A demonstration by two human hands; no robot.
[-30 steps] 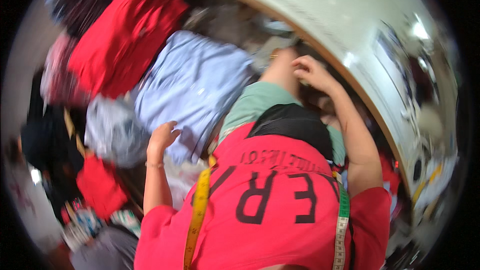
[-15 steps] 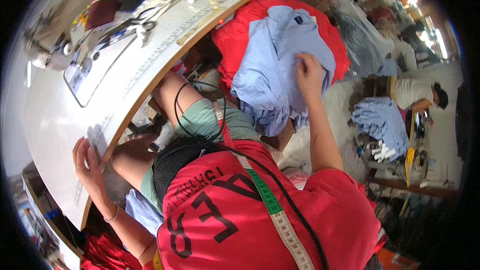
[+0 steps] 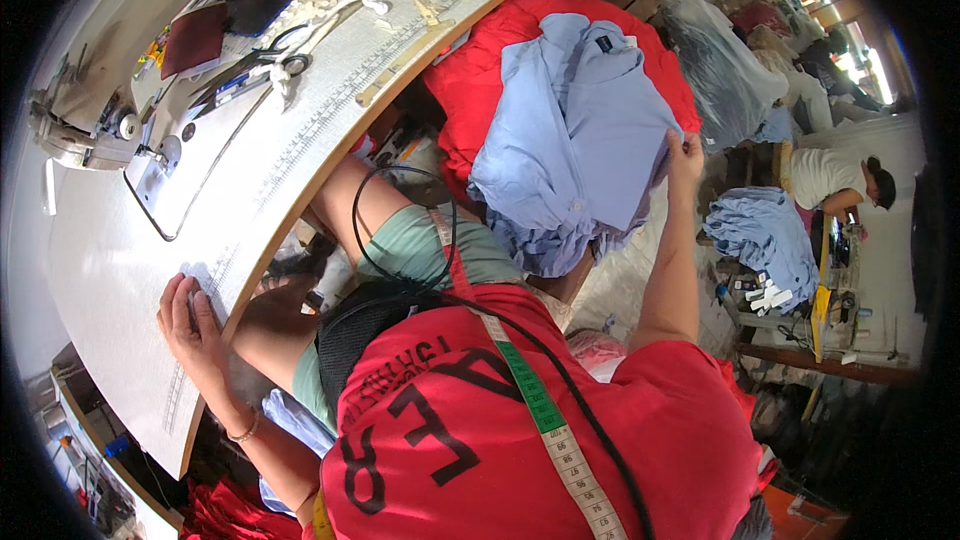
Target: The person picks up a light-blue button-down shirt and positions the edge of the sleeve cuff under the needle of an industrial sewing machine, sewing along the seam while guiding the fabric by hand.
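Observation:
A light-blue shirt [image 3: 600, 110] with a dark neck label lies on top of a pile of red cloth [image 3: 465, 80], to the right of the white sewing table [image 3: 95, 260]. My right hand [image 3: 685, 160] pinches the shirt's right edge between thumb and fingers. More crumpled blue cloth hangs below the shirt on the near side. On the table's near edge rests my left hand [image 3: 192, 328], fingers stretched out and nothing in them.
At the table's left stands a sewing machine [image 3: 85, 145]. Scissors [image 3: 290, 60] and maroon cloth pieces [image 3: 192, 40] lie farther back. A tape measure [image 3: 545, 410] and black cable hang over my front. A person [image 3: 825, 180] sits at right beside a blue garment pile [image 3: 765, 240].
My right hand has moved right and nearer, from the shirt's middle to its edge, now gripping it. The shirt lies flatter and more spread. My left hand has shifted slightly right.

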